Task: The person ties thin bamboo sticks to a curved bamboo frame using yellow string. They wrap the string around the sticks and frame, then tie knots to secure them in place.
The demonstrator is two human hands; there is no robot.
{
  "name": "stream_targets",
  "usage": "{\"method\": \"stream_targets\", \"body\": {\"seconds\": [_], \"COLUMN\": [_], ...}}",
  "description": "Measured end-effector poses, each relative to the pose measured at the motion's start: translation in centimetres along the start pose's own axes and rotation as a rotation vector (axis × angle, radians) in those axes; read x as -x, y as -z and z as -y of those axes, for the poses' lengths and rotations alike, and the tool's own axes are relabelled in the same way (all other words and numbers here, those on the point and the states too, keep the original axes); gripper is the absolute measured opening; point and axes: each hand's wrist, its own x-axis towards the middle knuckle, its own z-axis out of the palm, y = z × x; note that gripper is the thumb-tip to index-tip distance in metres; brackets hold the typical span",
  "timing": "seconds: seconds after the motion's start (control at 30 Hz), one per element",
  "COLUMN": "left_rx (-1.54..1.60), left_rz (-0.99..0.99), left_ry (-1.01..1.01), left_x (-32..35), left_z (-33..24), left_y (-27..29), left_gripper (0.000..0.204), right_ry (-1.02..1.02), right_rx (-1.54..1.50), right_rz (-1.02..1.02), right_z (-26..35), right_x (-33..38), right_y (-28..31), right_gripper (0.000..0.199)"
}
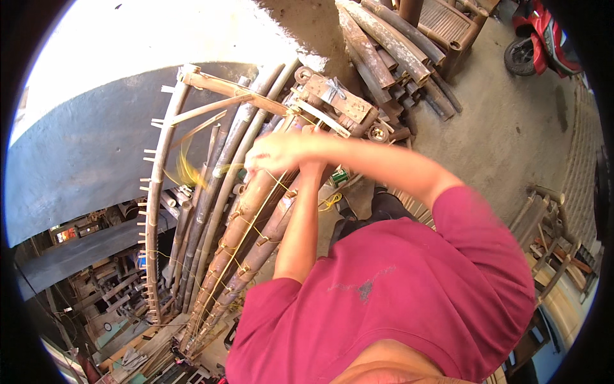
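Observation:
My right hand (276, 152), a little smeared by motion, reaches across to the left above the bamboo poles. Its fingers are curled, and a yellow cord (189, 173) trails from them in a blurred, looped bunch. Crossing under my right forearm, my left hand (312, 136) rests near the upper end of the poles; its fingers are mostly hidden. Two thick brown bamboo poles (246, 208) slope beneath my hands, with small pegs along them. Thin yellow line runs lengthwise over these poles and wraps round them in places.
Left of the poles stands a bamboo frame (153, 211) with projecting pegs, beside a blue-grey wall (83, 147). A wooden block (339, 99) lies beyond my hands. Farther off are stacked bamboo lengths (384, 51) and a red motorbike (543, 38). A green tin (339, 176) is near my legs.

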Motion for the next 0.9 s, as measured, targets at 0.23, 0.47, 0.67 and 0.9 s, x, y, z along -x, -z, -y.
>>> {"method": "stream_targets", "body": {"seconds": [0.23, 0.47, 0.67, 0.9], "left_rx": [0.134, 0.085, 0.92, -0.182], "left_rz": [-0.044, -0.209, -0.308, -0.155], "left_ry": [0.119, 0.054, 0.192, -0.001], "left_x": [-0.5, -0.7, -12.5, -15.6], "left_z": [-2.8, -1.5, 0.7, 8.9], "left_y": [0.7, -1.1, 5.3, 0.5], "left_gripper": [0.033, 0.022, 0.02, 0.029], "right_ry": [-0.148, 0.243, 0.173, -0.11], "right_rx": [-0.077, 0.314, 0.153, -0.115], "right_rz": [-0.009, -0.066, -0.267, -0.507], "right_z": [-9.0, -15.3, -4.8, -11.8], "right_x": [-4.5, 16.9, 15.9, 16.4], "right_y": [7.3, -3.0, -0.4, -4.5], "right_gripper": [0.049, 0.042, 0.038, 0.034]}}
